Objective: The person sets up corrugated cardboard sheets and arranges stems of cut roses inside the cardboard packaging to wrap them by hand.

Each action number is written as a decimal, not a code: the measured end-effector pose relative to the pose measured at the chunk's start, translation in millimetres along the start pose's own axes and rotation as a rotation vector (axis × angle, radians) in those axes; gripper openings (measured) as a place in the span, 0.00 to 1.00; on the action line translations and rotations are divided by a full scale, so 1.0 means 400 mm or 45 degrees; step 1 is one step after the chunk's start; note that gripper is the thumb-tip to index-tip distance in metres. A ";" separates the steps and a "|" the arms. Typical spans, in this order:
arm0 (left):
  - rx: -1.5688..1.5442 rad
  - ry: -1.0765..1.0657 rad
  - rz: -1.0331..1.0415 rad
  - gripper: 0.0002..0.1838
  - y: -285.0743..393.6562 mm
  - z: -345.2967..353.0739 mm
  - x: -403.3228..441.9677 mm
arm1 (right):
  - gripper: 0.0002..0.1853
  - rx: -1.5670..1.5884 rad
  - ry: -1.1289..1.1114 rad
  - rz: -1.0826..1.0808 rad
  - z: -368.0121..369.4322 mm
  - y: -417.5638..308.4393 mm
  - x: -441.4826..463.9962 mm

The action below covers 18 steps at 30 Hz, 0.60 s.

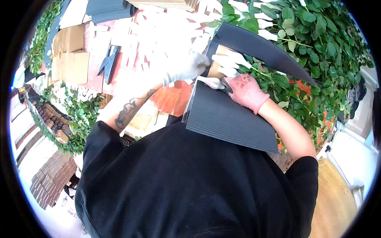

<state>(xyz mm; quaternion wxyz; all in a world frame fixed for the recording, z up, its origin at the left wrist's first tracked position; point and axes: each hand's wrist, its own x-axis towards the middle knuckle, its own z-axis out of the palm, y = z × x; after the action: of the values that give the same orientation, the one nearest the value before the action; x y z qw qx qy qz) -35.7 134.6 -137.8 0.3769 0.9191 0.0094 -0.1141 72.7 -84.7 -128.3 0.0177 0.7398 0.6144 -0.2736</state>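
Note:
Black corrugated sheet point(232, 117) lies folded open around a bundle of stems with white-netted heads point(226, 62), with a strip of brown cardboard point(215, 68) beneath them. My right hand point(246, 91), in a pink glove, is closed at the near flap, beside a netted head point(212, 82); what its fingers grip is partly hidden. My left hand point(188, 66), in a pale glove, is at the left edge of the sheet with its fingers bent together; what they hold cannot be made out. The far flap point(266, 49) stands up behind the heads.
Green leafy stems point(317, 43) with white-netted heads fill the right side. A red table point(93, 77) carries scattered white pieces, a dark blue stapler-like tool point(109, 65), brown cardboard point(70, 65) and a stack of dark sheets point(109, 11). More foliage point(81, 115) is at the left.

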 end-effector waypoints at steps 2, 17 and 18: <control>-0.126 -0.138 -0.298 0.19 -0.010 -0.013 0.025 | 0.23 0.032 -0.113 0.042 -0.011 -0.006 0.006; -0.151 0.399 -0.110 0.10 -0.013 -0.047 0.102 | 0.21 0.062 -0.042 0.034 0.010 -0.002 0.011; -0.088 0.403 -0.094 0.10 -0.010 -0.049 0.098 | 0.21 0.065 -0.047 0.030 0.011 -0.001 0.008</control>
<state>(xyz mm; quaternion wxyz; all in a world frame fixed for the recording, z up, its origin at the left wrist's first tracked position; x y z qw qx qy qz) 6.2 148.4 -135.4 0.3977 0.9111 0.1064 0.0189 70.8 -83.3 -133.3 0.0134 0.7421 0.5979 -0.3027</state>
